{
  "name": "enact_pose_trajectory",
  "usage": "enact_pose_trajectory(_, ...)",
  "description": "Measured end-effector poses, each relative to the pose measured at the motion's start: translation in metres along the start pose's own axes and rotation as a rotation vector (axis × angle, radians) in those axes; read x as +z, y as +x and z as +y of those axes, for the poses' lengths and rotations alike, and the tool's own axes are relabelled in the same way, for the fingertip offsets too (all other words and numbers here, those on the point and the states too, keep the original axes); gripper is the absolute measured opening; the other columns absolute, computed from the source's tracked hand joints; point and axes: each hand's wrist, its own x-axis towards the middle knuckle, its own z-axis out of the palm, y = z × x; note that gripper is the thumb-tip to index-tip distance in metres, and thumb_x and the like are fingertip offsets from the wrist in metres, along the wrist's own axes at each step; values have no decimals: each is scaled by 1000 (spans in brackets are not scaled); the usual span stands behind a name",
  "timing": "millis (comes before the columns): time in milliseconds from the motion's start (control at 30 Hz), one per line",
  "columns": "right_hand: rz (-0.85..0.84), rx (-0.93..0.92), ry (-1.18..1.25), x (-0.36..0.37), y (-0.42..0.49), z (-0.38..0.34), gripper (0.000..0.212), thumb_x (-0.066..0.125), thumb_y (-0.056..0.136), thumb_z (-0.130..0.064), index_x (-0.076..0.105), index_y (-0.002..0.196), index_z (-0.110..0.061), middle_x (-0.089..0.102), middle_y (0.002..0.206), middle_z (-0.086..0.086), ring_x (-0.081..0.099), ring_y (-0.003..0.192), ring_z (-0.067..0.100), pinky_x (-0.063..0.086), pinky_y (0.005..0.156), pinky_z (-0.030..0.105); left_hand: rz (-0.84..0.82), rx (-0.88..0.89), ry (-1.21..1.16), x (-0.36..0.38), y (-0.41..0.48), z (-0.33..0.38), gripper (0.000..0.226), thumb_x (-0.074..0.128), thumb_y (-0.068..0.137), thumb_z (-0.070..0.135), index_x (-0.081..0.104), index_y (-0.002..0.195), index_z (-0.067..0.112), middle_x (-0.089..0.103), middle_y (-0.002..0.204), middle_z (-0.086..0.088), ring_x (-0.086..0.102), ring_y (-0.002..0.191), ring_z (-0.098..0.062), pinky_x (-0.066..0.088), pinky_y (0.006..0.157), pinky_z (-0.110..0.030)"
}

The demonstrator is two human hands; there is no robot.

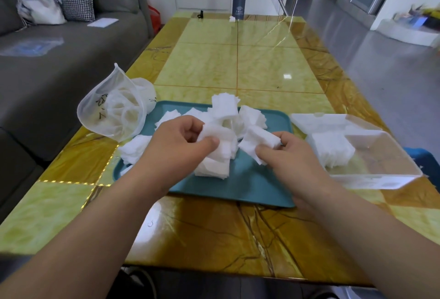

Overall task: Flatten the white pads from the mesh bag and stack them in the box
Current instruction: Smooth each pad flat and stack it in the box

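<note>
Left of frame, the mesh bag [114,106] lies open. At centre, many crumpled white pads [225,108] heap on the teal tray [250,186]; my left grip [181,141] and right grip [288,156] each pinch pads. At right, the box [390,153] holds a partial stack, so I judge much remains.

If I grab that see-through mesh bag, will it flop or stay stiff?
Probably floppy: the translucent white mesh bag slumps crumpled at the teal plastic tray corner. Likely light: its thin netting shows through. Unlikely to roll, lying collapsed.

Light: bright, even, soft shadows.
Glare: white spot and streaks on the glossy surface [262,65].
Blur: right hand [292,156] slightly smeared.
Edges: wide-angle bending.
</note>
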Motion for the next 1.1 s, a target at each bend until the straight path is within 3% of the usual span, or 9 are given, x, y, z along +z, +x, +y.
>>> enact_pose_trajectory(67,-3,0,21,0,1,1,7,72,92,-13,73,97,-18,73,93,10,62,81,18,53,74,33,-34,-46,-135,0,-2,2,4,75,92,17,71,90,16,78,83,0,67,65,-14,50,60,-25)
enact_pose_trajectory(167,-24,0,65,1,3,2,7,73,93,-16,75,98,-15,74,95,14,65,86,20,59,92,50,-86,-90,-281,1,0,4,5,71,94,10,71,99,10,76,84,-5,62,66,-13,42,59,-31)
enact_pose_trajectory(300,-148,10,136,0,3,-2,13,68,99,-18,77,108,-19,80,104,-1,74,107,20,62,95,42,-241,-59,-372,4,-3,6,13,72,93,3,70,101,13,77,92,-7,66,80,-19,47,62,-32)
enact_pose_trajectory(433,-368,-27,143,-2,-2,-10,33,61,99,1,76,121,-19,80,113,2,74,112,18,61,96,36,-248,6,-244,11,-3,4,13,75,90,4,73,97,14,78,92,-5,66,79,-14,49,63,-30)
enact_pose_trajectory(600,-415,-95,36,-7,-4,-11,40,56,99,5,74,121,-22,81,107,-1,75,105,11,61,87,24,-208,13,-181,13,-4,1,13,78,88,5,74,94,16,78,85,-3,66,73,-12,48,56,-19)
enact_pose_trajectory(833,-481,-96,50,-12,-4,-12,27,70,90,-18,78,115,-26,78,114,1,71,114,20,59,101,45,-113,44,-82,18,0,-3,13,82,86,17,71,92,21,76,83,0,65,71,-10,52,63,-24)
enact_pose_trajectory(933,-526,-138,23,-16,-7,-11,45,88,80,-31,73,123,-26,78,115,-1,73,112,16,58,101,41,-30,78,76,22,1,-7,29,86,80,29,64,100,26,64,71,4,54,58,-5,46,55,-19)
enact_pose_trajectory(1000,-446,-184,-67,-17,-9,-7,45,89,79,-28,71,120,-26,79,109,-3,75,104,14,59,99,39,-46,90,112,26,0,-8,38,84,79,30,61,109,31,61,67,8,54,54,-2,43,52,-16)
enact_pose_trajectory(1100,-336,-248,-249,-19,-6,2,27,81,89,-17,72,112,-30,78,103,-3,74,100,18,57,98,49,-136,155,200,38,-2,-13,42,83,81,28,62,116,37,63,65,11,56,56,1,45,57,-18)
